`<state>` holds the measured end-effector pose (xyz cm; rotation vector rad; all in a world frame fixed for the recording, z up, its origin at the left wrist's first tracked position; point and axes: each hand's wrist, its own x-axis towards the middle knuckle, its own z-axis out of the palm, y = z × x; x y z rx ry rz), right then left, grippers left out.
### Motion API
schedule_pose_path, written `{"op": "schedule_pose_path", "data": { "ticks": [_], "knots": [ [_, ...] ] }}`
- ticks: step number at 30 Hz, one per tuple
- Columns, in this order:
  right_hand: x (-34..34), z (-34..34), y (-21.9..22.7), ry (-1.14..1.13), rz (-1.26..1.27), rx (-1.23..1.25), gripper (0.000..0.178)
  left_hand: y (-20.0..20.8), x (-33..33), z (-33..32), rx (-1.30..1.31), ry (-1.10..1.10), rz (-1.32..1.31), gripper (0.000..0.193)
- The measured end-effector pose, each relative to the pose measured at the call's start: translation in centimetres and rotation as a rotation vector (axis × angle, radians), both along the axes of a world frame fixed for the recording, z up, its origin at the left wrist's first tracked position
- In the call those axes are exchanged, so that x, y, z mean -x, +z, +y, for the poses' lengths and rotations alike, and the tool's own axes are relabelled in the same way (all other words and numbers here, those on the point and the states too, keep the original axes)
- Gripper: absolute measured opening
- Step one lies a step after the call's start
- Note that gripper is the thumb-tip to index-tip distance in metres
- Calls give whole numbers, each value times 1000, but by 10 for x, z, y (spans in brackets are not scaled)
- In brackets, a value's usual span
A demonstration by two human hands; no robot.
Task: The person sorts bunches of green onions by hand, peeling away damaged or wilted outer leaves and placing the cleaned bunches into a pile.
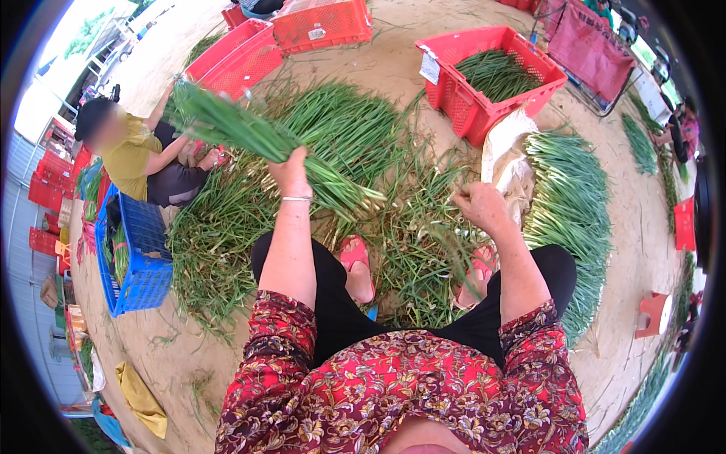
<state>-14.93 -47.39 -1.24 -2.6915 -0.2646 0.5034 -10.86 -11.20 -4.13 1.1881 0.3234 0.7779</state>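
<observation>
Head view: a slender-stalked green bundle is gripped by the left hand; fingers of the right hand are curled near crumpled cloth, contents cannot be told.

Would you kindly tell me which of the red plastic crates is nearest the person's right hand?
The open red plastic crate holding long green stalks, beyond the right hand; the other red crates all stand farther from it.
</observation>
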Motion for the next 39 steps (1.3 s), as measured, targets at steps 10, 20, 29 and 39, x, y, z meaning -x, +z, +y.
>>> {"op": "schedule_pose_path", "data": {
  "ticks": [10,20,29,39],
  "knots": [
    [-2,44,1,-149,240,-1229,79,-4,67,-160,-696,-682,6,52],
    [17,58,-164,127,-112,-1055,72,-221,43,-137,-456,-1279,300,52],
    [20,52,-142,-387,60,-1277,33,-195,45,-158,-558,-1313,560,91],
    [8,26,-104,-691,-197,-1337,18,-106,53,-153,-217,-896,740,56]
  ]
}}
